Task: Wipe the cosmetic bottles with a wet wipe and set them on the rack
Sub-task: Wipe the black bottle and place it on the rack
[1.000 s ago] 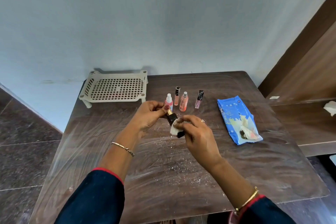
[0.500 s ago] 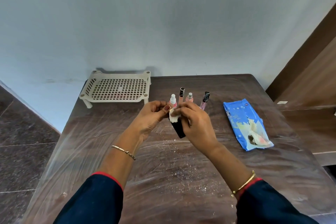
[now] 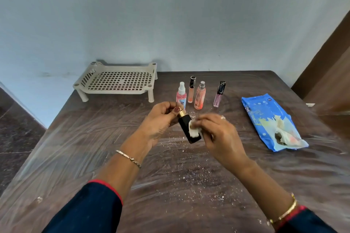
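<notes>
Fingers of the left hand (image 3: pixel 161 119) curl around the gold neck of a black bottle (image 3: pixel 186 125), pinching it at the top end. The right hand (image 3: pixel 217 134) grips a small white wipe (image 3: pixel 194 131) and presses it against the bottle's side, near the base. The bottle hangs above the surface (image 3: pixel 94 147), tilted, its long axis running from the gold neck at upper left, away from the person, down to the base at lower right.

Just beyond the hands four more stand upright in a loose row: a pink spray bottle (image 3: pixel 180 93), a black-capped tube (image 3: pixel 191 90), a peach bottle (image 3: pixel 199 96) and a lilac tube (image 3: pixel 219 93). The rack (image 3: pixel 117 81) sits at the far left corner against the wall, apart from the row, with a gap of surface between them. A blue wipe pack (image 3: pixel 272 125) lies to the right, its flap open, near the right edge. White specks dot the broad stretch toward the near edge.
</notes>
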A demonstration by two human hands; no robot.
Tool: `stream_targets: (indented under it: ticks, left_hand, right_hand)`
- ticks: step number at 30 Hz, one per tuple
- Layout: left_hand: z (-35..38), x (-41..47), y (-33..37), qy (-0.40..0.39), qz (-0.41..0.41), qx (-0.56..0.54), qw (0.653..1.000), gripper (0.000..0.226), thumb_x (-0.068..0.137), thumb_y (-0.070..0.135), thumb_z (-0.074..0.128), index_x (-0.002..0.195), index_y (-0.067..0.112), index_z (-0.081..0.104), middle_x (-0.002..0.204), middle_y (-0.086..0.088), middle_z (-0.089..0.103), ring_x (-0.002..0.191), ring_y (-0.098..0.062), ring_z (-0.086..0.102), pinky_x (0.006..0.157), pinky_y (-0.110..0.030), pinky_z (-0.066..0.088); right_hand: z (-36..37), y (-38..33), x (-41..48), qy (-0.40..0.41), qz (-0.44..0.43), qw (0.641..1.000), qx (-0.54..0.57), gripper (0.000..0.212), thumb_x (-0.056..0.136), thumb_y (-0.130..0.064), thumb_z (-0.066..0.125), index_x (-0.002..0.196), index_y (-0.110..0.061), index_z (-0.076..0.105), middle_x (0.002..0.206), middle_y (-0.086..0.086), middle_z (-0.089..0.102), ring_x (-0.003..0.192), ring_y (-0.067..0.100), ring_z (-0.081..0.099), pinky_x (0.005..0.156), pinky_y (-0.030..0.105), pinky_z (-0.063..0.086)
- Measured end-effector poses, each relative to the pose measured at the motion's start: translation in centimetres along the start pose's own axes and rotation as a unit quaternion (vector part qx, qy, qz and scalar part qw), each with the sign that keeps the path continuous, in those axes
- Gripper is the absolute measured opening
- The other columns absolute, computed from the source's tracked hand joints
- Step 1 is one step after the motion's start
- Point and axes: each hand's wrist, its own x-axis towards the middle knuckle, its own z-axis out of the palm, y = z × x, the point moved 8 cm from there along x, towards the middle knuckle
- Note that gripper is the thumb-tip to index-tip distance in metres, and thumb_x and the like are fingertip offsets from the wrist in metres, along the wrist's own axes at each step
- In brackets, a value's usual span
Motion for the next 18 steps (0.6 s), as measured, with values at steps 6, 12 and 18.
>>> stream_targets:
  ticks: [6, 12, 18]
  left_hand:
    - [1.0, 0.2, 1.3, -0.014, 0.050, 0.039, 0.998, 0.013, 0.095, 0.006, 0.051, 0.096, 0.012, 0.063, 0.092, -0.007, 0.066, 0.081, -0.011, 0.065, 0.068, -0.016, 0.053]
    - [0.1, -0.4, 2.2, 0.008, 0.076, 0.053, 0.996, 0.019, 0.093, 0.001, 0.051, 0.107, 0.003, 0.064, 0.113, -0.017, 0.064, 0.096, -0.020, 0.064, 0.072, -0.020, 0.055]
    - [1.7, -3.6, 1.6, -0.012, 0.093, 0.022, 0.995, 0.015, 0.093, 0.000, 0.052, 0.102, 0.004, 0.063, 0.095, -0.011, 0.066, 0.083, -0.015, 0.065, 0.069, -0.019, 0.055]
  right_hand:
    - [-0.6, -0.7, 1.4, 0.039, -0.053, 0.996, -0.054, 0.017, 0.080, 0.000, 0.063, 0.092, -0.009, 0.071, 0.095, 0.002, 0.068, 0.082, 0.022, 0.065, 0.064, 0.034, 0.054]
    - [0.0, -1.6, -2.0, -0.017, -0.101, 0.993, -0.063, 0.020, 0.078, 0.004, 0.067, 0.089, -0.011, 0.072, 0.092, 0.001, 0.065, 0.077, 0.020, 0.065, 0.063, 0.030, 0.053]
    - [-1.8, -3.6, -2.2, 0.028, -0.110, 0.990, -0.082, 0.020, 0.078, 0.006, 0.065, 0.089, -0.009, 0.072, 0.093, 0.005, 0.067, 0.080, 0.024, 0.064, 0.064, 0.030, 0.052]
